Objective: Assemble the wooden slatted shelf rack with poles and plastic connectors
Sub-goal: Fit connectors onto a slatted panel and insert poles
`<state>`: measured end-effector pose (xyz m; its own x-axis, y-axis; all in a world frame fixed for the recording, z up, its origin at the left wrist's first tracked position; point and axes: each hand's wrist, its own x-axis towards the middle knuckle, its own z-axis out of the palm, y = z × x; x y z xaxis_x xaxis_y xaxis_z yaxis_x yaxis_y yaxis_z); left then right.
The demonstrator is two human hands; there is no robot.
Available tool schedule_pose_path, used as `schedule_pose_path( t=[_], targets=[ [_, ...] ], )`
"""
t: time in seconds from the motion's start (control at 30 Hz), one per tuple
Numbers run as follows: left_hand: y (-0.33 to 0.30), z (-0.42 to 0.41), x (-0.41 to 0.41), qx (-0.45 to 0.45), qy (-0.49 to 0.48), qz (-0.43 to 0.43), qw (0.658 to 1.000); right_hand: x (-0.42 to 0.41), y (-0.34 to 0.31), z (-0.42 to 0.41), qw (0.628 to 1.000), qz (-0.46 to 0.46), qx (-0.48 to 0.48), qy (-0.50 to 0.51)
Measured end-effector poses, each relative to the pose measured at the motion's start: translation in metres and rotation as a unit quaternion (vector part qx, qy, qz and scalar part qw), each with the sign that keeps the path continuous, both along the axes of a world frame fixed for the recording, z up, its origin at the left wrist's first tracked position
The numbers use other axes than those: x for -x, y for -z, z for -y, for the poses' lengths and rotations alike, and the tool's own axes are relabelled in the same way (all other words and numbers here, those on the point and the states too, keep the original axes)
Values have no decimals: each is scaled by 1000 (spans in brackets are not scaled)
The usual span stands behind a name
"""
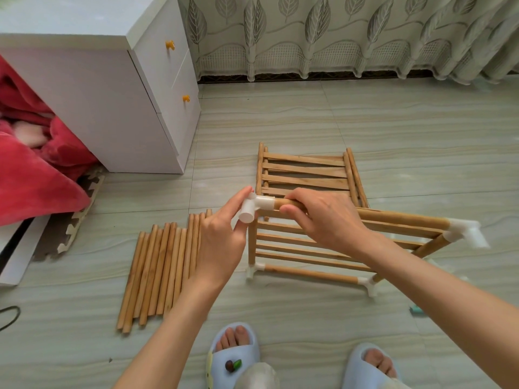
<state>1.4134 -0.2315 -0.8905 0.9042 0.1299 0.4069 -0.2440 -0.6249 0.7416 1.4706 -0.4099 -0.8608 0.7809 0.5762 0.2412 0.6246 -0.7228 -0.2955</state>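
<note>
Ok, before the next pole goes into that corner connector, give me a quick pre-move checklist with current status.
1. White connector seated on top pole: ok, the pole end sits in its socket.
2. Right hand holding that pole: ok.
3. Left hand fingers on the connector: ok.
4. Far-corner connector fully seated: cannot tell, blurred.
5. Spare poles beside the left hand: ok.
6. Lower connectors resting on floor: ok.

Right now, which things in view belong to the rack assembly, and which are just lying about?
Job: connector under the left hand; pole in the right hand; slatted shelf; spare shelves; loose poles.

Lying about: cabinet; red blanket; foam mat; slippers; curtain.
</note>
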Motion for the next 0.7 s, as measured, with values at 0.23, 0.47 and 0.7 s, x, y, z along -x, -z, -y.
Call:
schedule_pose_path(
  t=[0.23, 0.47, 0.7],
  targets=[
    [-26, 9, -10, 38, 49, 34, 997, 1, -22, 8, 999, -12, -50, 10],
    [-62, 12, -24, 130, 213, -83, 965, 10, -56, 32, 966, -181, -182, 29],
    [-99, 60, -39, 19, 280, -85, 956, 40, -57, 85, 875, -253, -403, 93]
  ],
)
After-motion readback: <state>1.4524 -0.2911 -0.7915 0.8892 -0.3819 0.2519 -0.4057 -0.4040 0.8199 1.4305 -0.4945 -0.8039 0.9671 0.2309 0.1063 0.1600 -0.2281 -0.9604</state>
